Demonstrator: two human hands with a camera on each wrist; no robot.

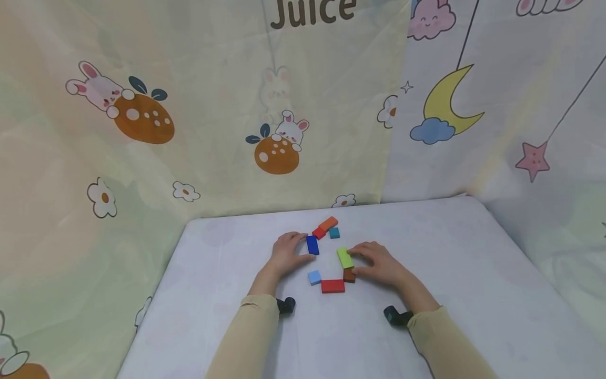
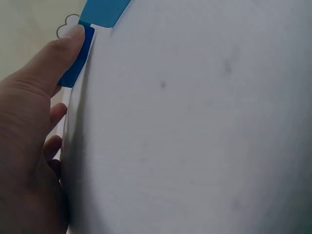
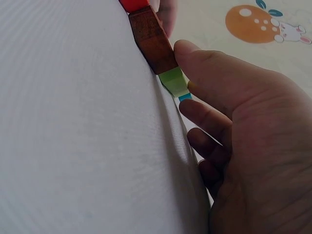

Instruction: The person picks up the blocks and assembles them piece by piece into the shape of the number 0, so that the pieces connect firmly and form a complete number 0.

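My left hand (image 1: 286, 253) pinches a dark blue block (image 1: 313, 245) between index finger and thumb. In the left wrist view its thumb lies against the end of that blue block (image 2: 80, 63), with a light blue block (image 2: 105, 12) nearby. Across from it, my right hand (image 1: 379, 264) has its index finger at a lime-green block (image 1: 345, 258) and its thumb by a brown block (image 1: 349, 275). These two blocks touch end to end. The right wrist view shows the thumb beside the brown block (image 3: 153, 41), the lime-green block (image 3: 173, 82) just past it.
A red block (image 1: 333, 286) lies in front, between the brown block and a light blue block (image 1: 314, 277). Behind are a small red block (image 1: 319, 232), an orange block (image 1: 329, 223) and a teal block (image 1: 334, 232). All rest on a white-covered table (image 1: 213, 316) before a printed curtain (image 1: 213, 131).
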